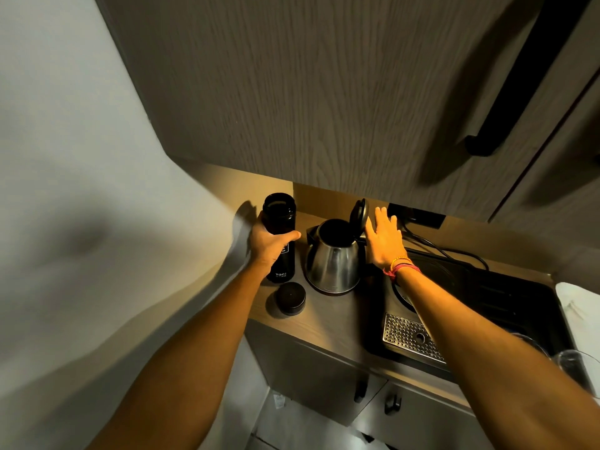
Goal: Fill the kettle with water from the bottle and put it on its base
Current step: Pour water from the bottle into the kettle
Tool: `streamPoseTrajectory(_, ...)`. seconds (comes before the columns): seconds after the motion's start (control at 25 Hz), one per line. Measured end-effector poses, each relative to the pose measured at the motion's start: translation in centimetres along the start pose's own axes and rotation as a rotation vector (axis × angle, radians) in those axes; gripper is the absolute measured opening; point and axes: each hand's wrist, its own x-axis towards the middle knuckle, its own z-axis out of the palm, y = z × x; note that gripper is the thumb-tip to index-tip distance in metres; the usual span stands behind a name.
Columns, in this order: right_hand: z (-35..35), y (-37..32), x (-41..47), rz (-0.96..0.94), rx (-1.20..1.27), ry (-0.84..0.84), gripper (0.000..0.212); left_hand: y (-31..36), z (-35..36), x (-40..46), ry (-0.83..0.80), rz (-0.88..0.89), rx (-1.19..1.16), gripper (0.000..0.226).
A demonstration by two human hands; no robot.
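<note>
A person's left hand (271,243) is wrapping around the middle of a tall dark bottle (280,235) standing upright on the wooden counter (328,323), fingers behind it and thumb across the front, while the bottle's mouth is showing open at the top and its round black cap (290,298) is lying on the counter just in front (nearer the camera). Immediately to the right, the steel kettle (334,261) is sitting upright with its lid (361,216) tipped back and standing open, the dark opening facing up and lying close beside the bottle, level with the gripping hand. The bottle's long axis is running vertical, so pouring appears to call for a lift and a tilt rightward over the kettle's mouth, and the left hand is clearly the nearer one for it. Further right, the right hand (384,237) is hovering flat and spread, holding nothing, just beside the raised lid with its forearm crossing a black tray (506,303); whether the kettle is resting on its base cannot be told
</note>
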Motion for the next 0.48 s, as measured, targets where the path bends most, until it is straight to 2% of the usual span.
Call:
streamPoseTrajectory(0.28,-0.2,-0.4,-0.4,0.014,0.069,-0.006,0.061,1.9,-1.6,-0.4,-0.038,0.207,0.249,0.067)
streamPoseTrajectory(0.48,-0.4,-0.6,-0.5,0.028,0.026,-0.011,0.058,1.7,-0.9,-2.0,-0.115,0.245,0.407,0.057)
